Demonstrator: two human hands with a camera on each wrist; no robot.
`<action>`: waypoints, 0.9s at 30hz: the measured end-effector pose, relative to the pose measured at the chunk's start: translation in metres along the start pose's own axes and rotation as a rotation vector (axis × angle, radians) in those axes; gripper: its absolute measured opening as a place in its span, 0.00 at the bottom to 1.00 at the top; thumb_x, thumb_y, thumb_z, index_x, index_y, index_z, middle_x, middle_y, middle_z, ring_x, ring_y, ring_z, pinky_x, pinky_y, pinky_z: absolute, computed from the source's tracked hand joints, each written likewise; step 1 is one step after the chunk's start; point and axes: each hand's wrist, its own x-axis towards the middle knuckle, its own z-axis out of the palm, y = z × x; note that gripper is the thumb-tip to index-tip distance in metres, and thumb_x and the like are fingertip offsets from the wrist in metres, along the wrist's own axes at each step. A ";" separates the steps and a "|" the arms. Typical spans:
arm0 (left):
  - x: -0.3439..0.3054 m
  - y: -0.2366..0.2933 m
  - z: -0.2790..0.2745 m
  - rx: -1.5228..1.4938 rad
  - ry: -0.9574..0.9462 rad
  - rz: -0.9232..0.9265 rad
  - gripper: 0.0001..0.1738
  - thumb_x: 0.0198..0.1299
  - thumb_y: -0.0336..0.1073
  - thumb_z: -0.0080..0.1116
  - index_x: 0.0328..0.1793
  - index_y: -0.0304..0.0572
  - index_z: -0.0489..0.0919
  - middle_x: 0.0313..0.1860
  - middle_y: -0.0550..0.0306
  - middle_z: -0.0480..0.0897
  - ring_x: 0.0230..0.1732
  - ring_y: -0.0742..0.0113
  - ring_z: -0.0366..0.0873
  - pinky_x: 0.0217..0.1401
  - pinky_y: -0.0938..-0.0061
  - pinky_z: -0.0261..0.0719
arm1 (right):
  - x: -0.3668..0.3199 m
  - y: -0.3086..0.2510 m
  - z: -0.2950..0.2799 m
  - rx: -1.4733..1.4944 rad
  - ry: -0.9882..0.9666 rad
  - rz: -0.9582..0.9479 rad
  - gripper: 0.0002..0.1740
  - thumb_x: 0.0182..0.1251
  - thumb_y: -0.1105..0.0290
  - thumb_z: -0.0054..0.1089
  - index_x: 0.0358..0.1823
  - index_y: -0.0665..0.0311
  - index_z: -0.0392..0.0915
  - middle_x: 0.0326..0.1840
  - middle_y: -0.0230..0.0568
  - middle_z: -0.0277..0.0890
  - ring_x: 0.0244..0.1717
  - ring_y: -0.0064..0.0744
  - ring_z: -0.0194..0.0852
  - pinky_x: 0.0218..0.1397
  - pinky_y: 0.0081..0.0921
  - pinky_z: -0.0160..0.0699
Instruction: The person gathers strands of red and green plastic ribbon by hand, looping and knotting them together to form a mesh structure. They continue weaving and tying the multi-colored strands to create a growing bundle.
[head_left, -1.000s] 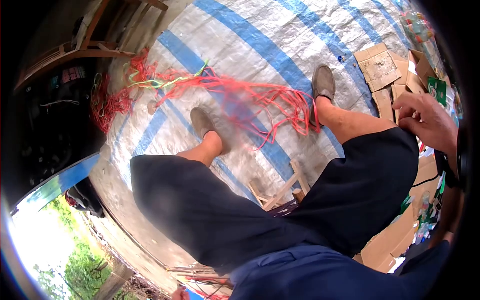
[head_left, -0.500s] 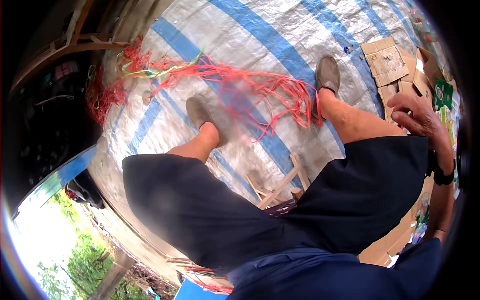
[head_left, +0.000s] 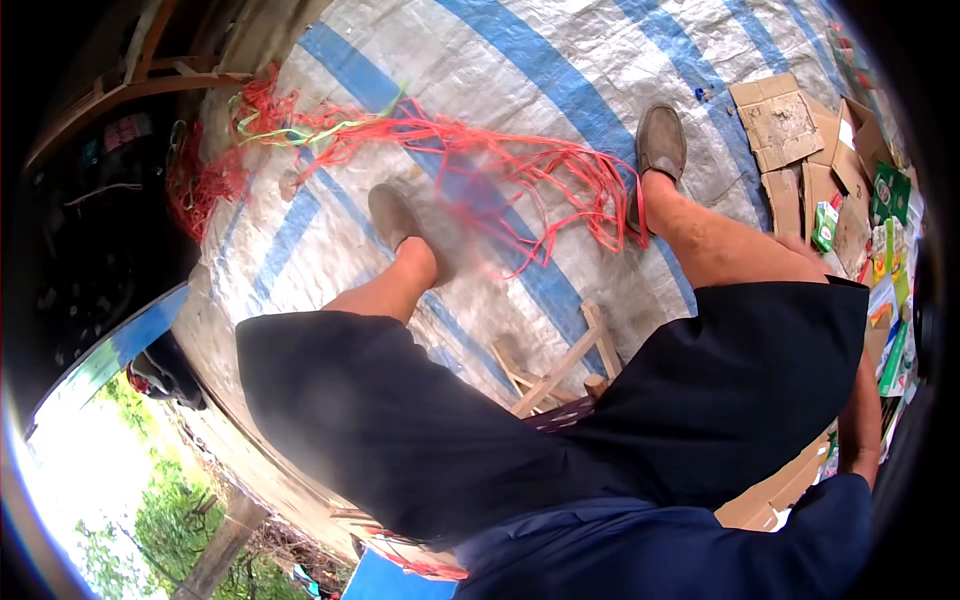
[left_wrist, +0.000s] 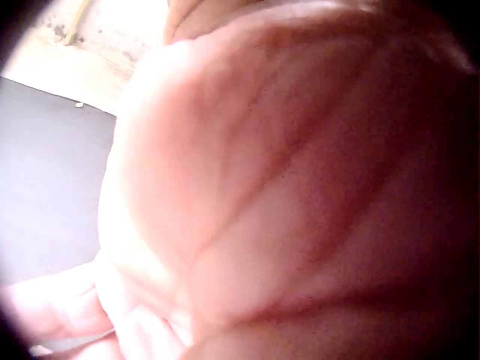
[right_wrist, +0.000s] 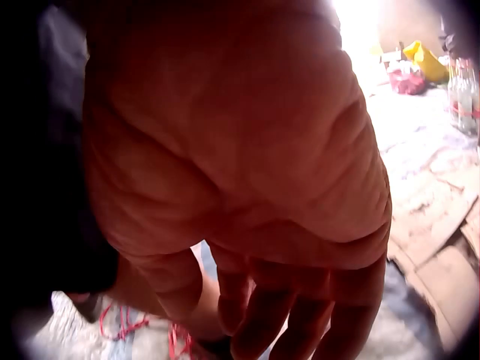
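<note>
In the right wrist view my right hand (right_wrist: 247,157) hangs palm toward the camera, its fingers loosely bent downward with nothing between them. The head view has only a bit of that hand (head_left: 798,246) showing beside the right knee; the leg hides most of it. My left hand (left_wrist: 247,180) fills the left wrist view with its palm, and a few relaxed fingers show at the lower left. It is outside the head view. A long tangle of red plastic strips (head_left: 480,150), with some green among them, lies across the floor by the two shoes.
A white and blue striped tarp (head_left: 530,50) covers the floor. Flattened cardboard (head_left: 775,120) and packaging pile up at the right. A small wooden frame (head_left: 565,372) stands between the legs. Bottles (right_wrist: 463,97) and a yellow bag (right_wrist: 426,60) appear in the right wrist view.
My right hand has dropped from above the right knee to beside it, mostly behind the leg. The left hand has left the bottom edge of the head view, which has shifted slightly.
</note>
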 end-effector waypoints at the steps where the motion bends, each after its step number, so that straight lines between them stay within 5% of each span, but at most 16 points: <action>1: 0.003 -0.001 0.000 0.018 -0.010 0.005 0.19 0.71 0.47 0.49 0.61 0.51 0.80 0.51 0.55 0.81 0.54 0.62 0.81 0.53 0.67 0.79 | -0.007 0.004 0.007 0.015 0.008 0.022 0.14 0.68 0.66 0.63 0.50 0.65 0.78 0.34 0.31 0.76 0.40 0.25 0.76 0.45 0.27 0.74; 8: 0.022 0.004 0.017 0.057 -0.067 0.048 0.20 0.70 0.46 0.49 0.63 0.53 0.80 0.54 0.56 0.82 0.56 0.62 0.81 0.55 0.67 0.79 | -0.056 0.023 0.050 0.124 0.043 0.161 0.14 0.67 0.66 0.64 0.49 0.65 0.78 0.34 0.31 0.76 0.40 0.25 0.75 0.45 0.27 0.74; 27: 0.031 -0.001 0.010 0.123 -0.122 0.070 0.22 0.69 0.44 0.50 0.66 0.58 0.81 0.62 0.59 0.83 0.63 0.63 0.80 0.61 0.65 0.78 | -0.103 0.033 0.059 0.161 -0.005 0.236 0.13 0.67 0.66 0.65 0.48 0.65 0.78 0.33 0.30 0.76 0.39 0.24 0.75 0.43 0.26 0.74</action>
